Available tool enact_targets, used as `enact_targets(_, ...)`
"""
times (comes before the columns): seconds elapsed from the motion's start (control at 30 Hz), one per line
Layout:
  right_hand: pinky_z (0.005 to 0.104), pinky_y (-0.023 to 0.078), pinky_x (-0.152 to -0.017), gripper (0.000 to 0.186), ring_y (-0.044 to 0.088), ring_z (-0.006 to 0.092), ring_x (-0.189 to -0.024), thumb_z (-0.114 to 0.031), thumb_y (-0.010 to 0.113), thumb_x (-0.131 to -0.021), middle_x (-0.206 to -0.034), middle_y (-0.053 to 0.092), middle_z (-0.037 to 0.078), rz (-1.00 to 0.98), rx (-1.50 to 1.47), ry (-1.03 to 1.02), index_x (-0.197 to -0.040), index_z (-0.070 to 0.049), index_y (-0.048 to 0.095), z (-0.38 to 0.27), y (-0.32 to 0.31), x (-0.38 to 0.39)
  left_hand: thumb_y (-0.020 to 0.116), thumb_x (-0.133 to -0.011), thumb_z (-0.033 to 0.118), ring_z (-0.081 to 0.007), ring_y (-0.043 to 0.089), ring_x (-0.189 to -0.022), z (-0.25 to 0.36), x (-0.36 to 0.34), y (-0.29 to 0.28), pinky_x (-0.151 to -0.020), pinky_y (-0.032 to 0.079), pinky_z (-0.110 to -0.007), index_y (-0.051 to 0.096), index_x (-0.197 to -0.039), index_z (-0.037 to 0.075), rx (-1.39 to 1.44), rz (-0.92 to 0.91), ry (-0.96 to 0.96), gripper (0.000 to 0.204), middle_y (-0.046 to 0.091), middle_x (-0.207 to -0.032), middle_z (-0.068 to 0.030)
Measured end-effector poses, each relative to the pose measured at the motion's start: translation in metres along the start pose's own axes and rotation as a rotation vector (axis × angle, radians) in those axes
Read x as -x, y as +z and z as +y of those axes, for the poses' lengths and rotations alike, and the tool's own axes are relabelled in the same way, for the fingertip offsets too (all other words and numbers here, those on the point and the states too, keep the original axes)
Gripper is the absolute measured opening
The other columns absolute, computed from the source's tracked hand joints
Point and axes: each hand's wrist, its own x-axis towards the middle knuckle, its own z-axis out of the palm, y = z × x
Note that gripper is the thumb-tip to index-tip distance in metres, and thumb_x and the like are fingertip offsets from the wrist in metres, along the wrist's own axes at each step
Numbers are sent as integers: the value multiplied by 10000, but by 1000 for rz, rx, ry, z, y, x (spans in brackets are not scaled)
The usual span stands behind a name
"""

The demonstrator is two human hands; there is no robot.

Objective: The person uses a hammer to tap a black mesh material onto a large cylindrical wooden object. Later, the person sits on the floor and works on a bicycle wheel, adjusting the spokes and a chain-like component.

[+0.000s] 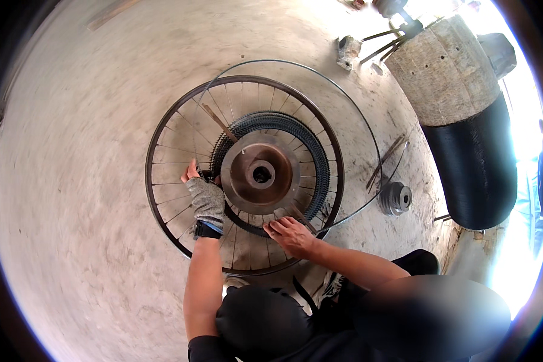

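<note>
A large spoked wheel [152, 152] lies flat on the floor. On its spokes rests a coil of black toothed strip [323, 172], and inside the coil is a round rusty metal flywheel-like piece [229, 175] with a hub hole. My left hand [206, 196], in a grey fingerless glove, is at the coil's left edge, its fingers closed around a thin strip that rises from them. Bare, my right hand [291, 236] has its fingertips curled over the coil's near rim, beside a wooden slat [303, 218]. The part of the strip inside my left hand is hidden.
A thin wire loop [377, 145] arcs beyond the wheel and back to its near right edge. A stepped metal pulley [395, 200] and thin sticks [385, 160] lie to the right. Farther right is a big black cylinder [473, 163] joined to a pale wrapped section [443, 69].
</note>
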Motion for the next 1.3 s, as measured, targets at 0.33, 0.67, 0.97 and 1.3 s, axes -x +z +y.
enact_targets(0.33, 395, 382, -1060, 543, 501, 262, -1194, -152, 531, -863, -1244, 552, 102, 31, 39, -22, -1382, 3, 494, 0, -6, -24, 724, -724, -90, -378, 417, -1250, -5, -18, -6, -1081, 371, -441, 304, -1469, 65, -25, 30, 35, 869, 331, -1369, -213)
enact_targets(0.67, 416, 357, -1093, 552, 492, 268, -1228, -136, 556, -832, -1280, 551, 111, -14, -34, -3, -1364, 3, 517, -1, -7, -25, 680, -721, -87, -361, 449, -1165, -3, -20, 3, -990, 412, -435, 317, -1457, 60, -17, 36, 183, 834, 365, -1334, -214)
enact_targets(0.97, 418, 344, -1098, 586, 462, 288, -1266, -147, 560, -812, -1317, 537, 118, -106, -5, 21, -1377, 0, 506, 3, -4, -23, 666, -735, -80, -372, 427, -1230, -19, -18, 18, -1058, 375, -438, 354, -1457, 60, 23, 73, 128, 799, 356, -1375, -222)
enact_targets(1.3, 394, 393, -1038, 562, 502, 285, -1203, -176, 582, -849, -1283, 547, 115, -31, -87, 147, -1382, -11, 515, 0, -1, -19, 560, -806, -142, -210, 428, -1117, -8, -14, 18, -849, 498, -276, 366, -1442, 124, 223, 38, -37, 716, 294, -1411, -117)
